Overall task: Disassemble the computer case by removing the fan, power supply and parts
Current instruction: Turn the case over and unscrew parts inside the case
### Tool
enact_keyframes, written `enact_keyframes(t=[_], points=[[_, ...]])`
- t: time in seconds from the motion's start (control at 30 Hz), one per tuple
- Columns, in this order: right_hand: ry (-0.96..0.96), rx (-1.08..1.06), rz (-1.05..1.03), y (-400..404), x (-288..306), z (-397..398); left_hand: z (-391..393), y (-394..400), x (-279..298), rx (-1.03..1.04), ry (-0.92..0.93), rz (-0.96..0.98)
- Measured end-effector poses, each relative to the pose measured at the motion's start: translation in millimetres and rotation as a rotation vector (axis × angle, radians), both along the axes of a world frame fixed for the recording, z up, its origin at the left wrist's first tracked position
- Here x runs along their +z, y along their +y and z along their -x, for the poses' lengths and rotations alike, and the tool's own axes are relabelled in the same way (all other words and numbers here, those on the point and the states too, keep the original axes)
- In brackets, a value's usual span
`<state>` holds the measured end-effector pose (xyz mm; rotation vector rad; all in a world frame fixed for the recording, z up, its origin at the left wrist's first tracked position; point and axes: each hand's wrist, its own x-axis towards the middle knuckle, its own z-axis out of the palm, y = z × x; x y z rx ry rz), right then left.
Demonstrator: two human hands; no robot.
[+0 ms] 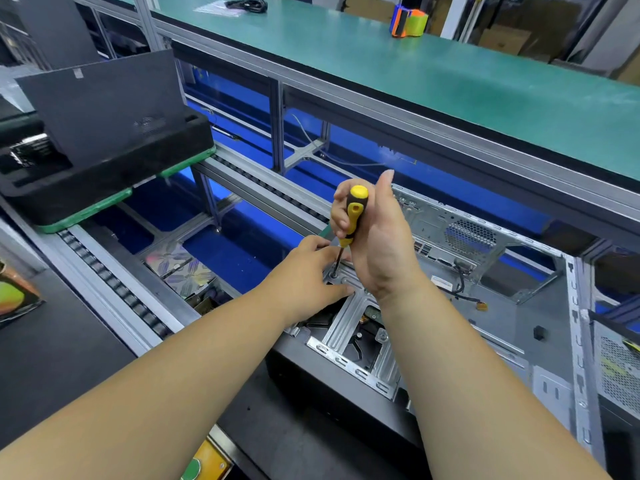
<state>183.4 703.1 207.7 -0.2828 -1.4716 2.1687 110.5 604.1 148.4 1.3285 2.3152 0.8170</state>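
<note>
1. Computer case (pixel 485 341) lies on its side, open face up, on the dark bench (pixel 69 358) at lower right, just beside the roller conveyor (pixel 114 285).
2. Right hand (pixel 377 237) grips the yellow-black screwdriver (pixel 354 216), fingers curled round the handle, thumb pointing up. Shaft is near upright, tip down on a screw (pixel 334 276) at the case's near-left corner bracket (pixel 349 327).
3. Left hand (pixel 308 271) rests on the case beside that screw, fingertips pinching the screwdriver shaft low down, thumb lying flat on the bracket.
4. Inside the case: loose black cable with an orange connector (pixel 481 305), right of the bracket; perforated vent (pixel 471 235) in the far wall.
5. Left of the case on the conveyor: black tray (pixel 114 174) holding a dark panel (pixel 104 105).
6. Beyond the case: green bench top (pixel 381 74) with a tape dispenser (pixel 408 22) and a black cord (pixel 247 3).
</note>
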Motion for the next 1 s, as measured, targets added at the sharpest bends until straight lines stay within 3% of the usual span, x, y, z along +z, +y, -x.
enact_keyframes(t=[0.17,0.53,0.67,1.0], points=[[-0.021,-0.016,-0.060,0,1,-5,1,0,-2,-0.001,-0.005,-0.012],[0.005,-0.025,0.093,9,6,-7,2,0,-3,-0.002,-0.020,-0.010],[-0.008,0.052,0.064,6,6,-4,1,1,-2,-0.005,-0.015,-0.016],[0.001,-0.002,-0.006,-3,3,-6,2,0,-2,-0.005,-0.003,-0.008]])
